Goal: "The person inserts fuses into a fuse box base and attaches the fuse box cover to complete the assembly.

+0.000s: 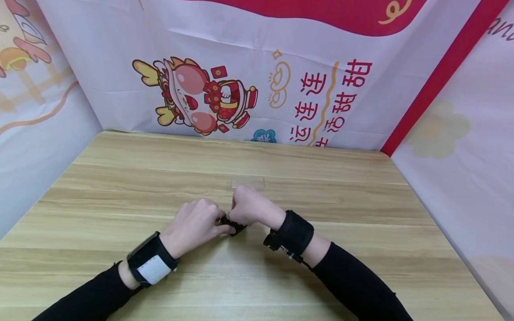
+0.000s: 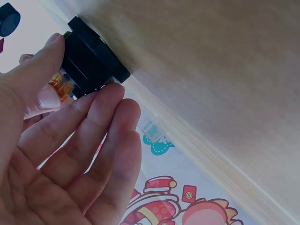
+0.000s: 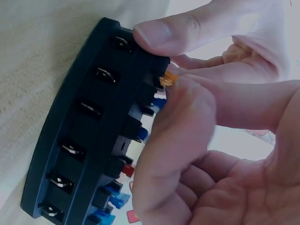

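Note:
A black fuse block (image 1: 237,228) stands on the table between the two hands, tilted to the table's edges. Its side shows a row of metal terminals in the right wrist view, with coloured blade fuses along the top, among them a red one (image 3: 127,169) and a light blue one (image 3: 119,200). My left hand (image 1: 196,225) grips one end of the block between thumb and fingers. At that same end my right hand (image 1: 253,206) pinches an orange blade fuse (image 3: 167,78) with thumb and index finger. The fingers partly hide this fuse, so how deep it sits cannot be seen.
A clear plastic cover (image 1: 257,182) lies on the wooden table (image 1: 341,196) just beyond the right hand. White printed cloth (image 1: 225,35) hangs behind the table and along both sides. Both wrists wear black straps.

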`<control>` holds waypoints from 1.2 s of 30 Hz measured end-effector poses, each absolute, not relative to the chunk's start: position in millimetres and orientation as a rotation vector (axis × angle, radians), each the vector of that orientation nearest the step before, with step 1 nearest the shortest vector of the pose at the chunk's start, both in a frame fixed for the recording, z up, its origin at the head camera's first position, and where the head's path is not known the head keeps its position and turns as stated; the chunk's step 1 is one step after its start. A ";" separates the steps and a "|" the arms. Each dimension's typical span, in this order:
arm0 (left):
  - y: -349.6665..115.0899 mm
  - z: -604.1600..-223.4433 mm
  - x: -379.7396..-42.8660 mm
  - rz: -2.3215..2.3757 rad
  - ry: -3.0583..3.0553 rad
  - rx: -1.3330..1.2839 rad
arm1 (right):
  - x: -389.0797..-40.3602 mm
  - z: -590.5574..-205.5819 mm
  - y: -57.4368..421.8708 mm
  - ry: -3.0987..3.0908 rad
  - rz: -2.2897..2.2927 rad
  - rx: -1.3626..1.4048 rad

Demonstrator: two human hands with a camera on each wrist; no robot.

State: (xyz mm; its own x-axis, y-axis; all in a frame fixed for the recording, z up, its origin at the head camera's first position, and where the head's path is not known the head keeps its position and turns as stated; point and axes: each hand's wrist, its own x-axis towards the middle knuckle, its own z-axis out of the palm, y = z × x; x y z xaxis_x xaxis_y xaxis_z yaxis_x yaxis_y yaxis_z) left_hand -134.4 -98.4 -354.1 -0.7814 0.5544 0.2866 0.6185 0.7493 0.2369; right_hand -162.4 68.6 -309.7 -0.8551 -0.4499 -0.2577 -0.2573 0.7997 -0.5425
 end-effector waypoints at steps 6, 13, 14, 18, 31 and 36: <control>-97.7 -353.7 -135.0 -0.464 -2.750 -0.933 | -161.0 -311.0 67.2 2.638 -0.712 -0.558; -97.8 -354.4 -134.5 -0.506 -2.756 -0.934 | -162.5 -307.4 73.8 2.568 -0.771 -0.492; -97.8 -354.5 -134.6 -0.514 -2.758 -0.935 | -163.0 -306.6 75.1 2.557 -0.783 -0.470; -98.3 -354.9 -134.9 -0.520 -2.756 -0.928 | -164.4 -305.8 78.0 2.555 -0.779 -0.464; -99.1 -354.8 -134.9 -0.487 -2.734 -0.945 | -158.4 -308.2 69.2 2.621 -0.739 -0.587; -100.0 -353.1 -134.8 -0.485 -2.742 -0.944 | -158.5 -308.8 67.7 2.623 -0.749 -0.573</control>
